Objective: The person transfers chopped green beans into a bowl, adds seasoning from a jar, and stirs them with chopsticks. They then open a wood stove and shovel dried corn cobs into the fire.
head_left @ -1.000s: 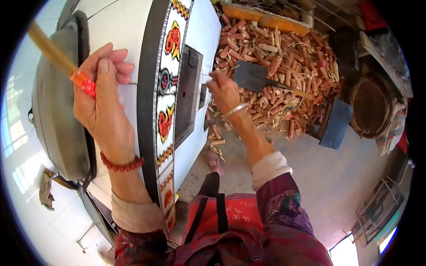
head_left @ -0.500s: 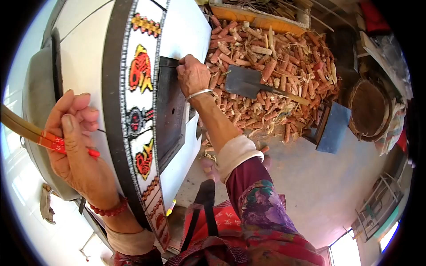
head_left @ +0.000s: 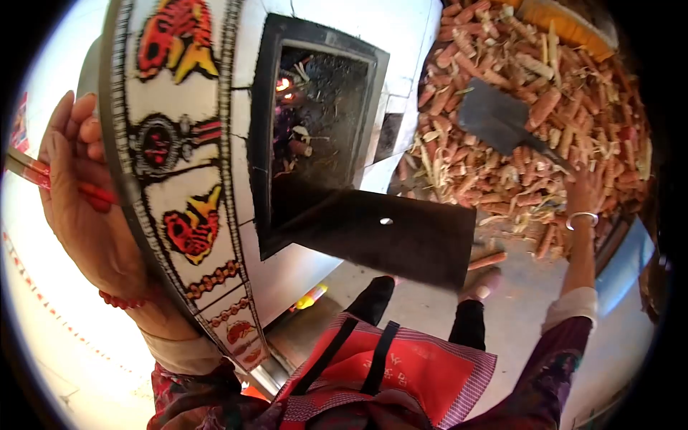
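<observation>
My left hand [head_left: 89, 193] is curled around chopsticks [head_left: 32, 172] with red patterned ends, at the left beside the stove's tiled edge. My right hand [head_left: 584, 190] reaches down to the right and closes on the wooden handle end of a small shovel [head_left: 494, 115]. The shovel's dark flat blade lies on a heap of corn cobs [head_left: 530, 201]. Between my hands, the stove's firebox [head_left: 333, 107] stands uncovered, with glowing embers and ash inside. Its black metal door [head_left: 387, 229] is swung outward, toward my legs.
A tiled stove rim [head_left: 190, 161] with red fish patterns runs down the left. A blue panel [head_left: 627, 265] stands by my right forearm. An orange-sided box [head_left: 566, 25] is behind the cobs. My feet are below the door, near one loose cob [head_left: 487, 260].
The firebox door has gone from shut to open. My right hand has left the door and moved right to the shovel handle. My left hand still holds the chopsticks.
</observation>
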